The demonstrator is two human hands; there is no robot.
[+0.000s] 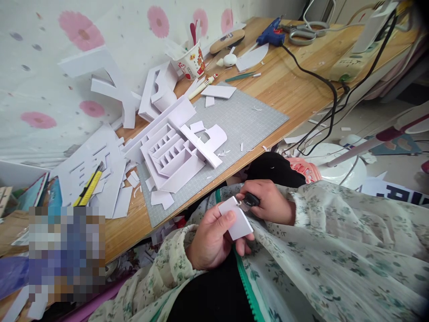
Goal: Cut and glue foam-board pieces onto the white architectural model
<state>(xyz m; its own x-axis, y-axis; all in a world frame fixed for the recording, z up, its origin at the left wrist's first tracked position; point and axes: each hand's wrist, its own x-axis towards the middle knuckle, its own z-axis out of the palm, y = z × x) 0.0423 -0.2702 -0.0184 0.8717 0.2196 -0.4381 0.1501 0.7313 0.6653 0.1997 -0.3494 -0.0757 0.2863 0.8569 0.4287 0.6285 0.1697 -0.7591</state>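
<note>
My left hand (211, 237) pinches a small white foam-board piece (236, 219) between thumb and fingers, held over my lap below the table's edge. My right hand (270, 201) is closed round a small black tool (250, 200) whose tip meets the upper corner of that piece. Both sleeves are a pale floral cloth. On the grey cutting mat (241, 116) above my hands stands a white foam-board model (174, 152) with several small compartments.
White offcuts (100, 174) and a yellow utility knife (89, 188) lie left of the mat. A paper cup (191, 62), blue glue gun (271, 35), scissors (306, 32) and power strip (351, 62) sit at the back. Black cables (330, 96) hang off the wooden table (295, 89).
</note>
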